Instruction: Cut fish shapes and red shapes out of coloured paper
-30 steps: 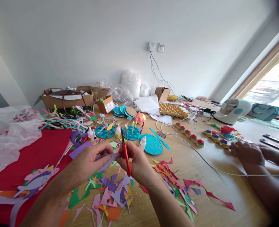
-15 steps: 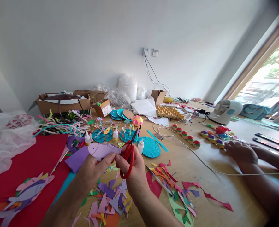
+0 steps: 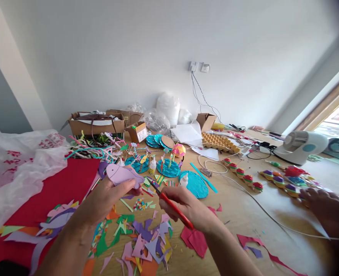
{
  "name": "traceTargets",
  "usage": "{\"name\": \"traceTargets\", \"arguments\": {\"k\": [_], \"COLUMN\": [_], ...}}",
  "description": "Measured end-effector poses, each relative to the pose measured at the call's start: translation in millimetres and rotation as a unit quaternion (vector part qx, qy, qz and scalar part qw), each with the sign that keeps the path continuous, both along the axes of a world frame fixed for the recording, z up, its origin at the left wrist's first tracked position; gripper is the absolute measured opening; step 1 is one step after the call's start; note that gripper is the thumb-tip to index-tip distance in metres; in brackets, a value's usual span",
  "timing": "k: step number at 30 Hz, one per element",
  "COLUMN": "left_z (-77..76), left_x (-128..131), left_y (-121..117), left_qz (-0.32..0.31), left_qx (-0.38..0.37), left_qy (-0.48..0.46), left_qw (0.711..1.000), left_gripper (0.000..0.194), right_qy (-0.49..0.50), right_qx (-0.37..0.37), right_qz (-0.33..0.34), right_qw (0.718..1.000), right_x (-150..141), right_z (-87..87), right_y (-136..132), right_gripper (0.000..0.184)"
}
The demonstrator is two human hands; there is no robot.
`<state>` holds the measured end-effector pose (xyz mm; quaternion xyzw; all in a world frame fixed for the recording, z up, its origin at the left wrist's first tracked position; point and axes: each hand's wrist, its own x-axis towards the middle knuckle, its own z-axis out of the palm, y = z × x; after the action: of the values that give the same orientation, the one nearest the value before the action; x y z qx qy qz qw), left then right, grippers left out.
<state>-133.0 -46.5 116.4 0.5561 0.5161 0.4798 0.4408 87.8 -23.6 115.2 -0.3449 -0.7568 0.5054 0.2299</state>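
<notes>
Fish cutout (image 3: 121, 175) sits in left hand (image 3: 110, 196) — scissors (image 3: 173, 207) in right hand (image 3: 191, 204).

Left hand (image 3: 107, 195) bare, right hand (image 3: 191, 202) bare; forearms (image 3: 225, 239) uncovered, narrowing toward wrists (image 3: 211, 222).

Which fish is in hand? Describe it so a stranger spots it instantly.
On the wooden table, find the red sheet. By its right edge, the left hand holds up the lilac paper fish. Unlike the pile of fish on that sheet, it is raised off the table.
</notes>
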Motion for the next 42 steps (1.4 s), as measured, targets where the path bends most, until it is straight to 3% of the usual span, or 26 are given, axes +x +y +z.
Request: {"name": "traceTargets", "arguments": {"k": [8, 18, 28, 42], "left_z": [6.3, 4.1, 5.4, 4.4], "left_x": [-2, -2, -3, -4], "left_y": [-2, 0, 0, 1], "left_qz": [-0.058, -0.062, -0.079, -0.117], "left_qx": [-0.018, -0.036, -0.048, -0.042], "left_qy": [-0.087, -0.074, -0.111, -0.094], "left_qw": [0.994, 0.995, 0.99, 0.988], "left_gripper": [0.015, 0.014, 0.014, 0.007], "right_qy": [-0.106, -0.165, -0.202, -0.234], "right_qx": [0.058, 0.146, 0.184, 0.224], "right_qz": [0.078, 0.068, 0.071, 0.089], "right_qw": [0.99, 0.973, 0.959, 0.942], "right_x": [3, 3, 0, 2], "right_z": [19.4, 32.6, 41.3, 49.7], "right_y": [-2, -4, -7, -8], "right_gripper": [0.034, 0.036, 0.037, 0.033]}}
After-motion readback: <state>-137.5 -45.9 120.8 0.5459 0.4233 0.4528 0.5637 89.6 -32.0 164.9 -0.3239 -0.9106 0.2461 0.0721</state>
